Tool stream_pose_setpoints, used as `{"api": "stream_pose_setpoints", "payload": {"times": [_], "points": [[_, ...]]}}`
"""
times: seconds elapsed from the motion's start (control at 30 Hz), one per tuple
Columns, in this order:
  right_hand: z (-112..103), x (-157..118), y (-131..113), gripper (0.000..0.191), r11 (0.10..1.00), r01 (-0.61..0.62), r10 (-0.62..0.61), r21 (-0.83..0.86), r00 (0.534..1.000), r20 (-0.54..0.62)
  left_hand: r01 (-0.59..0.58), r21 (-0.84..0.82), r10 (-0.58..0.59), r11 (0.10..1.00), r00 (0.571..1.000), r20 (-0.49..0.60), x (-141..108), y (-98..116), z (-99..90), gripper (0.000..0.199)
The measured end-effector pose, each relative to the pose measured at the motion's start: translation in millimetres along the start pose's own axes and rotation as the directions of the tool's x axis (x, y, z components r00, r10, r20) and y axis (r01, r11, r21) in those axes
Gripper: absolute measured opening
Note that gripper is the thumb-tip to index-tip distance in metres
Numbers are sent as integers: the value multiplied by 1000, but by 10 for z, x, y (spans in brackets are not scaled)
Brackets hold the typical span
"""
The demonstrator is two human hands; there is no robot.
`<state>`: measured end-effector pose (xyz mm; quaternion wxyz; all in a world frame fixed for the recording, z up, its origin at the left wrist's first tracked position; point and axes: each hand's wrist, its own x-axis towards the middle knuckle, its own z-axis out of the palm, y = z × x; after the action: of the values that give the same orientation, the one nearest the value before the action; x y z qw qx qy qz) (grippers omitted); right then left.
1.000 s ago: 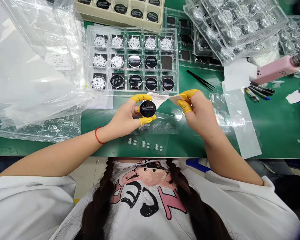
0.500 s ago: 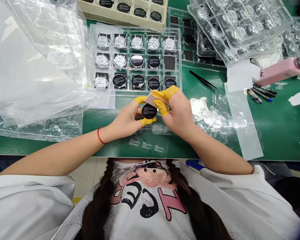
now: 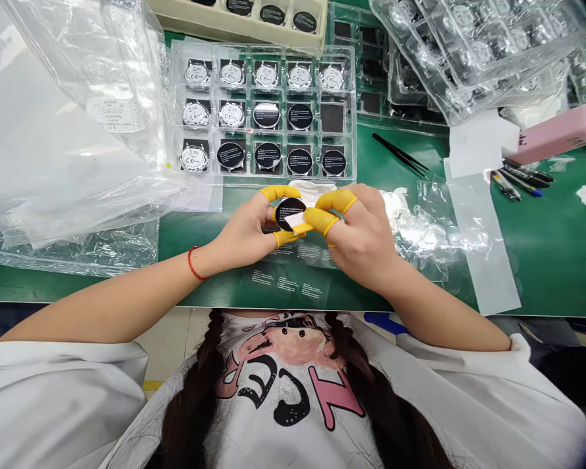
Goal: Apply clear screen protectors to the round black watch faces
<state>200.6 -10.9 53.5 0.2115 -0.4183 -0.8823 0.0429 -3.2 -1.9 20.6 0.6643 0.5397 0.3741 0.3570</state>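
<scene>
A round black disc (image 3: 290,214) with small white printing on its face sits just above the mat, near the middle of the scene, held up between both hands. The left hand (image 3: 241,226) is partly closed, with thumb and fingers pinching the disc by its rim, which leaves the printed face uncovered and turned up. The right hand (image 3: 361,234) is also nearly closed, its thumb and forefinger pinching a white tab (image 3: 297,224) that lies across the disc's right side, so the two hands meet over the disc. Yellow finger cots (image 3: 274,193) cover the fingertips in use, probably to keep skin off the surfaces.

A white cloth (image 3: 312,190) lies just beyond the hands, and a clear printed sheet (image 3: 288,282) lies on the green mat (image 3: 102,251) on the near side. Farther off, a clear compartment tray (image 3: 261,112) holds silver-backed and black-faced discs, one per cell, which keeps their faces apart. A beige tray (image 3: 239,13) stands beyond it. To the right are black tweezers (image 3: 400,155), crumpled clear film (image 3: 432,238), pens (image 3: 520,180) and a pink tube (image 3: 554,135), with stacked clear trays (image 3: 469,49) at the far right. A large plastic bag (image 3: 68,124) lies to the left.
</scene>
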Motion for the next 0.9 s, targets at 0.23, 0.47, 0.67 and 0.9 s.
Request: {"api": "stream_pose_setpoints", "payload": {"times": [0.23, 0.47, 0.67, 0.9], "points": [[77, -107, -36, 33, 981, 129, -138, -146, 989, -52, -15, 48, 18, 999, 998, -57, 10, -27, -56, 66], [122, -109, 6, 19, 994, 100, -88, 48, 976, -197, -15, 15, 17, 1000, 995, -95, 30, -8, -50, 61], [-62, -11, -42, 22, 812, -317, 421, 490, 900, -116, 10, 14, -8, 1000, 995, -100, 23, -19, -10, 59], [100, -72, -211, 20, 969, -120, 156, 215, 975, -155, -175, 205, 202, 963, 972, -117, -38, -97, -15, 52]]}}
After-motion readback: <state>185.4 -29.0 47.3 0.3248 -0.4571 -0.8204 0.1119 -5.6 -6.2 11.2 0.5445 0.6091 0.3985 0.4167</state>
